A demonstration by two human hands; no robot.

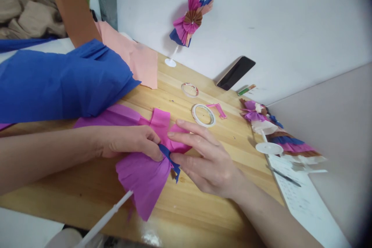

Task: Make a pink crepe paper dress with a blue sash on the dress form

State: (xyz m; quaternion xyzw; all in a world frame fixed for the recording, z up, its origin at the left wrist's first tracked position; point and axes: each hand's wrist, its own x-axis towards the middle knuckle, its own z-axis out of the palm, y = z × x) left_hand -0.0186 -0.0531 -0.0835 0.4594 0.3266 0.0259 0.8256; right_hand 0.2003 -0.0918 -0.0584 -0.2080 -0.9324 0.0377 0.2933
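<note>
A doll-like figure of crepe paper lies at the table's front, with a flared purple skirt, a pink upper part and a white plastic rod sticking out below the skirt. My left hand is closed on its waist, thumb pressing where a narrow blue paper strip wraps round. From the right, my right hand has its thumb at the strip's other side; its index and middle fingers stretch over the pink paper. The strip's loose end hangs beneath the thumb. What lies under my left fingers is hidden.
Blue crepe paper and peach paper cover the left. Behind are a tape roll, a clear tape ring, a pink scrap and a leaning phone. Paper figures stand at the back and right.
</note>
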